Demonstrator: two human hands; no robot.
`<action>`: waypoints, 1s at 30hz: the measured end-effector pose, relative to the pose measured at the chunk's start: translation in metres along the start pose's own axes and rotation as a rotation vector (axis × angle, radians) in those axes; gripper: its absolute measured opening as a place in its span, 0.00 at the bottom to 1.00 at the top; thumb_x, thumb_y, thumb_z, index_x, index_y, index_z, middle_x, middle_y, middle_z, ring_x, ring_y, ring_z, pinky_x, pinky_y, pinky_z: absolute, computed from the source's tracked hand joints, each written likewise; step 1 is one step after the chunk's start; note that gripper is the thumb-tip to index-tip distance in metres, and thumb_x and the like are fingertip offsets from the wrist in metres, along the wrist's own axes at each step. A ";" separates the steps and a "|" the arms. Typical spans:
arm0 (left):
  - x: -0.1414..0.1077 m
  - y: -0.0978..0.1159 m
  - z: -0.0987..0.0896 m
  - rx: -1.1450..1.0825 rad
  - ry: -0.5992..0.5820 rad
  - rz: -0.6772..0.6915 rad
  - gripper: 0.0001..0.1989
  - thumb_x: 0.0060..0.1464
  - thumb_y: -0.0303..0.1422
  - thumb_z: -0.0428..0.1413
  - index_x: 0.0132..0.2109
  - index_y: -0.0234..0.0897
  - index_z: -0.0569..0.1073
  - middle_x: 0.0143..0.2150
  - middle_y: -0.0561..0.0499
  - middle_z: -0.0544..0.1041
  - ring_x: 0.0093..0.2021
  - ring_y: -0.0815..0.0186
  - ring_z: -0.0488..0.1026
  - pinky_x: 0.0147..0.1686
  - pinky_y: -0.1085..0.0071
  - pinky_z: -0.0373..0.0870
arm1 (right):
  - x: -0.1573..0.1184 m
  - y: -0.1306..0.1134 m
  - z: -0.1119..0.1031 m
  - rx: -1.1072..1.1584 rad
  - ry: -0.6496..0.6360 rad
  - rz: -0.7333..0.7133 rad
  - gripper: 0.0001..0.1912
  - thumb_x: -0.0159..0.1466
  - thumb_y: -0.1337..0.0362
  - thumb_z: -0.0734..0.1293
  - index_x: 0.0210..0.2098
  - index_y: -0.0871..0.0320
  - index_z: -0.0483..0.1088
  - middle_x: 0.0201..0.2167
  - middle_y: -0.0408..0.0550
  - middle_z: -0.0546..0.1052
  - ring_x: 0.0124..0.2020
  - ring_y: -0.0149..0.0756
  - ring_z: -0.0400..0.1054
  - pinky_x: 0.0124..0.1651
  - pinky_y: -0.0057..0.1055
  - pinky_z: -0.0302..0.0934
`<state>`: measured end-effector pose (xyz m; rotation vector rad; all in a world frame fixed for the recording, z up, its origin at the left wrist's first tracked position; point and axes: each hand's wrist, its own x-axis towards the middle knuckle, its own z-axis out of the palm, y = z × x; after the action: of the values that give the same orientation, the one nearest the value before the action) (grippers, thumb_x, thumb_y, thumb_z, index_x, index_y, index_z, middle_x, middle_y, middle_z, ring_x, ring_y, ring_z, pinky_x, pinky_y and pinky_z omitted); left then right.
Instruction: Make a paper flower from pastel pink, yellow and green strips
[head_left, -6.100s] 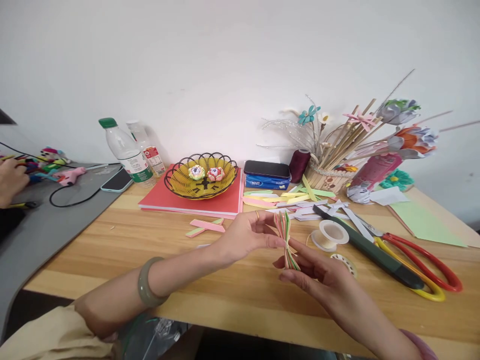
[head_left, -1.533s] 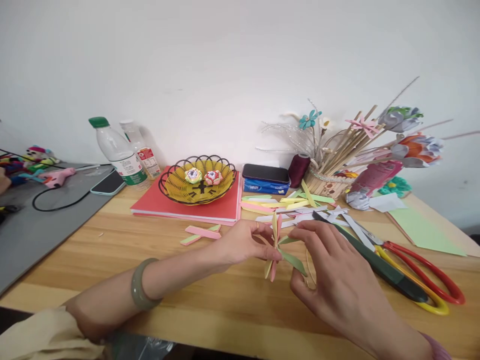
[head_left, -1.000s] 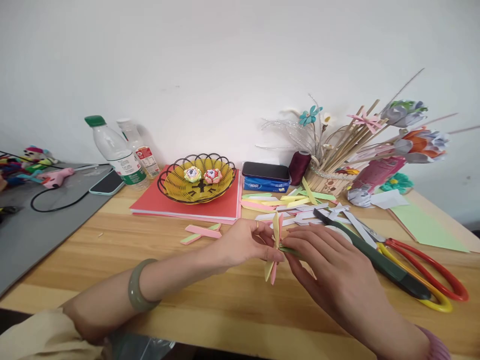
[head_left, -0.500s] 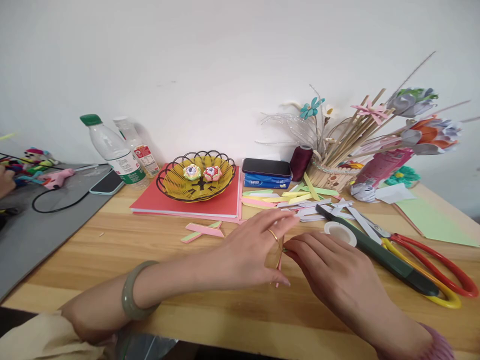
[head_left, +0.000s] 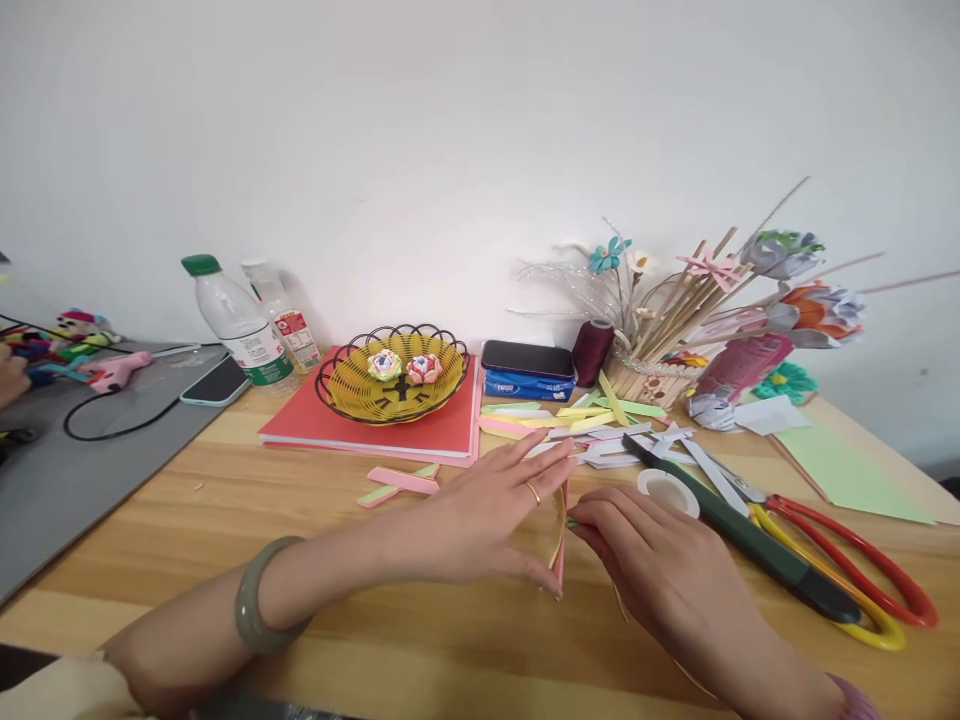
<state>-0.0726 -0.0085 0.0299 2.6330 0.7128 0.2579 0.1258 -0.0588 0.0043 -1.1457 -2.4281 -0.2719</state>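
Observation:
My left hand [head_left: 491,510], with a ring and a bangle on that arm, holds a folded pink and yellow paper strip [head_left: 561,545] upright between thumb and fingers. Close on its right, my right hand [head_left: 660,545] pinches a small green paper piece [head_left: 573,522] against or beside the strip; whether they are joined is hidden. A thin pale thread [head_left: 621,600] trails below my right hand. Crossed pink and green folded strips [head_left: 403,482] lie left of my hands. Many loose paper strips [head_left: 600,436] are scattered beyond them.
To the right lie a tape roll [head_left: 669,492], a dark green cutter [head_left: 772,548] and red-and-yellow-handled scissors [head_left: 862,550]. A yellow basket [head_left: 352,385] with two paper flowers rests on red paper [head_left: 292,425]. Bottles [head_left: 238,330] stand left; a flower-filled pot [head_left: 637,375] stands back right.
The view has tilted up, so the table things sit lower. More of the folded pink strip shows between my hands, and the thread below my right hand is now visible.

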 end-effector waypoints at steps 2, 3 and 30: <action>-0.001 -0.001 0.000 0.028 0.028 0.010 0.41 0.49 0.49 0.51 0.63 0.34 0.45 0.66 0.45 0.44 0.66 0.57 0.37 0.60 0.55 0.46 | -0.001 0.001 0.000 -0.014 -0.002 0.003 0.08 0.64 0.68 0.55 0.34 0.59 0.64 0.30 0.48 0.71 0.30 0.35 0.65 0.30 0.30 0.56; -0.001 -0.001 0.001 0.044 0.052 0.017 0.39 0.49 0.47 0.51 0.63 0.35 0.48 0.65 0.46 0.47 0.65 0.57 0.38 0.60 0.54 0.45 | -0.001 0.001 -0.001 -0.022 0.001 0.003 0.08 0.65 0.68 0.55 0.34 0.59 0.64 0.30 0.48 0.71 0.30 0.35 0.65 0.30 0.30 0.56; 0.000 0.007 0.019 0.280 0.477 0.124 0.09 0.54 0.29 0.47 0.38 0.32 0.71 0.32 0.47 0.75 0.36 0.64 0.70 0.37 0.65 0.67 | 0.007 -0.012 -0.001 -0.008 0.031 0.070 0.08 0.65 0.66 0.54 0.39 0.59 0.62 0.31 0.49 0.73 0.30 0.37 0.67 0.30 0.33 0.58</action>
<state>-0.0636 -0.0205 0.0155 2.9153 0.7770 0.9045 0.1127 -0.0618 0.0082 -1.2182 -2.3570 -0.2753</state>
